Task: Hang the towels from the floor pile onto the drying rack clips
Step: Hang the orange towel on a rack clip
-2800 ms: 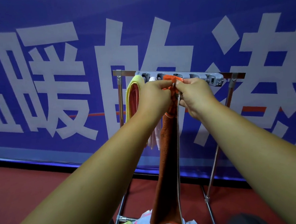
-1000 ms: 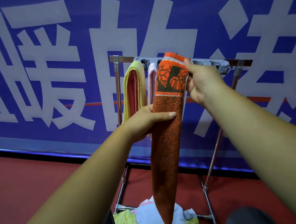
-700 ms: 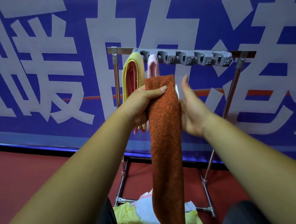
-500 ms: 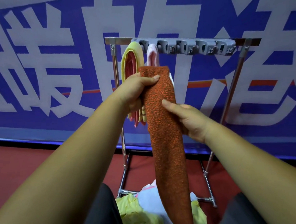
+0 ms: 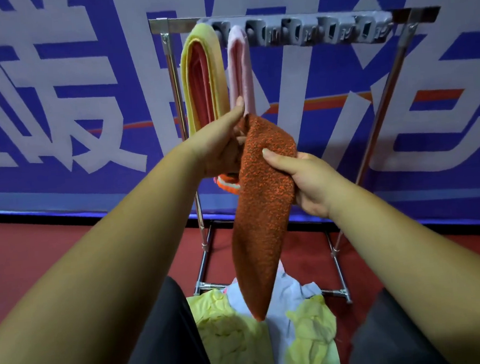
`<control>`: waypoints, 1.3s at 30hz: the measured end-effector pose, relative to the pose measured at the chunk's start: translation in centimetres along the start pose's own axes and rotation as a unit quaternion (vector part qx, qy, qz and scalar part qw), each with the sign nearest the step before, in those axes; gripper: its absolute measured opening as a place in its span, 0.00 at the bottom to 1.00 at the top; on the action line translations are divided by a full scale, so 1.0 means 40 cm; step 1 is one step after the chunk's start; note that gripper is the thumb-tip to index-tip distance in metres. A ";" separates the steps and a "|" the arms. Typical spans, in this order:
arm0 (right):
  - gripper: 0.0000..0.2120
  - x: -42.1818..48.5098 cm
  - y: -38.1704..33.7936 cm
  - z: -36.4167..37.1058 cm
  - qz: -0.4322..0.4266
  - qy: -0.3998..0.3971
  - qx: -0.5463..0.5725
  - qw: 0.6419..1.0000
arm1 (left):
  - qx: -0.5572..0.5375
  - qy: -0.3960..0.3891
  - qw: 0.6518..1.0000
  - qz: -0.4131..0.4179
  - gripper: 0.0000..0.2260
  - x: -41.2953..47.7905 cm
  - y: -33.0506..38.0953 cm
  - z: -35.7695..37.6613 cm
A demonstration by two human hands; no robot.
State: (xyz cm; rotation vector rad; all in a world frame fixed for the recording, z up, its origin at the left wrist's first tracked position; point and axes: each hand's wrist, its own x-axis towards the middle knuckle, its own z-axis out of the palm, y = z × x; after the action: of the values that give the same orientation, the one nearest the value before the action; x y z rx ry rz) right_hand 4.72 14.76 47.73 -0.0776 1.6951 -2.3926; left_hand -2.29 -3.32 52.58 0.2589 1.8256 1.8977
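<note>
The folded orange towel (image 5: 263, 208) hangs below the clip bar (image 5: 307, 30); the left hand (image 5: 219, 149) curls round its top, and the right hand (image 5: 304, 177) grips just beneath. A neatly bunched edge should probably go up into the free clip beside the pink towel (image 5: 239, 68).

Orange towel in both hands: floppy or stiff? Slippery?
Probably floppy: the orange towel sags from the right hand and hangs limp to a tapered tip. Its coarse looped surface likely grips well, so slipping seems unlikely. The doubled fold looks thick, so it may resist a clip.
</note>
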 end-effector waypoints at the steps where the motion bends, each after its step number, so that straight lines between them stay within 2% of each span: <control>1: 0.15 0.011 0.008 -0.003 0.000 0.023 0.017 1.000 | 0.024 0.013 0.999 -0.017 0.34 0.004 -0.024 -0.001; 3: 0.16 0.041 0.030 -0.013 0.006 0.067 0.041 0.997 | 0.073 0.058 0.995 -0.023 0.40 0.017 -0.074 -0.009; 6: 0.16 0.081 0.077 -0.033 0.044 0.112 0.083 0.989 | 0.126 0.131 0.983 0.001 0.37 0.025 -0.160 -0.008; 8: 0.14 0.097 0.113 -0.047 0.072 0.131 0.115 0.982 | 0.169 0.156 0.973 0.032 0.33 0.026 -0.225 0.005; 10: 0.12 0.108 0.150 -0.060 0.095 0.150 0.136 0.975 | 0.201 0.181 0.961 0.049 0.23 0.026 -0.295 0.019; 11: 0.12 0.114 0.168 -0.066 0.101 0.159 0.143 0.972 | 0.196 0.176 0.964 0.044 0.21 0.024 -0.328 0.023; 14: 0.17 0.135 0.231 -0.095 0.098 0.191 0.162 0.963 | 0.170 0.110 0.979 0.016 0.33 0.024 -0.418 0.041; 17: 0.18 0.159 0.286 -0.120 0.095 0.220 0.186 0.953 | 0.240 0.090 0.967 0.008 0.34 0.049 -0.493 0.066; 19: 0.17 0.168 0.317 -0.135 0.084 0.230 0.209 0.947 | 0.267 0.134 0.954 0.021 0.31 0.077 -0.543 0.081; 21: 0.17 0.184 0.353 -0.156 0.076 0.235 0.231 0.941 | 0.283 0.195 0.939 0.022 0.24 0.117 -0.589 0.087; 23: 0.18 0.202 0.379 -0.171 0.072 0.244 0.251 0.934 | 0.291 0.240 0.926 -0.005 0.17 0.155 -0.622 0.086; 26: 0.17 0.234 0.383 -0.180 0.055 0.264 0.267 0.925 | 0.327 0.274 0.903 -0.049 0.14 0.201 -0.669 0.073; 31: 0.14 0.290 0.373 -0.189 0.040 0.290 0.261 0.920 | 0.338 0.299 0.889 -0.079 0.09 0.239 -0.711 0.053; 35: 0.18 0.297 0.369 -0.194 0.039 0.283 0.252 0.924 | 0.334 0.294 0.892 -0.075 0.09 0.258 -0.725 0.047; 37: 0.14 0.295 0.369 -0.199 0.026 0.281 0.187 0.941 | 0.339 0.289 0.893 -0.068 0.08 0.264 -0.727 0.046; 39: 0.13 0.293 0.369 -0.205 0.006 0.301 0.075 0.951 | 0.350 0.283 0.891 -0.059 0.07 0.266 -0.724 0.047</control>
State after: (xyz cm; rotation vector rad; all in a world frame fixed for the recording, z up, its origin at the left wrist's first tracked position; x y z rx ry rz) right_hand -6.02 15.36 30.20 0.7552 1.6968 -2.6991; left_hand -4.39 2.87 22.35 -0.2008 2.8064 1.2210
